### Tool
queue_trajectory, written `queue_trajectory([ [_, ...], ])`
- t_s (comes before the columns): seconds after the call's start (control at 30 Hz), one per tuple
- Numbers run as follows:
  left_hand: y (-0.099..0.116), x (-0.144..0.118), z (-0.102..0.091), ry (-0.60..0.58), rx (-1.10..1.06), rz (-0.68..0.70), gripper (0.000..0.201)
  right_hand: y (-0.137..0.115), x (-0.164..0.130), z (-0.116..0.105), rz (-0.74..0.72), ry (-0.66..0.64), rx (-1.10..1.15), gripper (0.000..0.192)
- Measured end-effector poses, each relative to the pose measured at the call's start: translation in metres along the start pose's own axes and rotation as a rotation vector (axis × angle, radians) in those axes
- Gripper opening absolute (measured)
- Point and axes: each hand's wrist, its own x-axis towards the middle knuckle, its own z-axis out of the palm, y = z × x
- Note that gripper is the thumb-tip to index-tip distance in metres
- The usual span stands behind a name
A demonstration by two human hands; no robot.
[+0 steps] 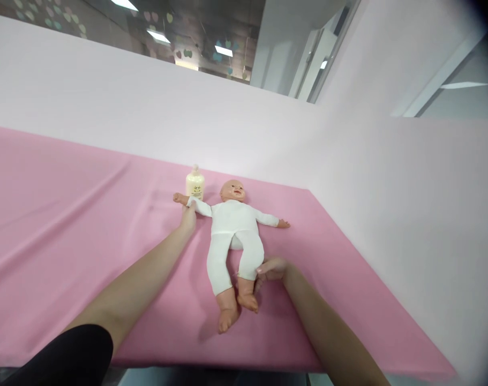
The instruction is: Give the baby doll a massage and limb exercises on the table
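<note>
A baby doll (233, 219) in a white suit lies on its back, its bare feet towards me and its arms spread wide. My left hand (188, 215) is closed round the doll's sleeved forearm on the left, near the wrist; most of the fingers are hidden. At the lower leg on the right, my right hand (271, 269) has its thumb on the white trouser leg and its fingers curled beside the calf. Just beyond my left hand stands a pale yellow bottle (195, 185) with a dark printed label.
A pink padded surface (87, 241) with creases on the left carries the doll and bottle. White walls (368, 187) rise at the back and right. Above the back wall is a wide glass or mirror panel (211, 32) showing ceiling lights.
</note>
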Motion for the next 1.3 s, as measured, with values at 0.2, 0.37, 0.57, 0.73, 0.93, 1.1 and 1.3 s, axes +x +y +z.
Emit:
queue_trajectory([
  [0.2,0.008,-0.003,0.002,0.022,-0.102,-0.128,0.031,-0.011,-0.008,0.001,-0.051,0.123,-0.045,0.073],
  [0.37,0.013,-0.011,0.006,0.048,-0.143,-0.256,0.031,-0.016,-0.003,0.004,-0.123,0.309,-0.19,0.073],
  [0.57,0.018,-0.031,0.012,0.02,-0.167,-0.368,0.03,-0.016,0.002,0.008,-0.148,0.322,-0.306,0.07],
  [0.73,0.022,-0.055,0.019,-0.019,-0.149,-0.439,0.026,-0.016,0.003,0.01,-0.209,0.336,-0.339,0.063],
  [0.93,0.028,-0.102,0.016,-0.176,-0.071,-0.548,0.021,-0.008,-0.005,-0.019,-0.226,0.82,-0.339,0.041],
  [1.1,0.04,-0.135,0.01,-0.241,0.006,-0.678,0.026,0.0,-0.013,-0.049,-0.422,1.205,-0.026,0.018],
  [1.3,0.046,-0.152,0.014,-0.472,0.055,-0.742,0.026,-0.005,-0.015,-0.055,-0.542,1.178,0.462,0.027],
])
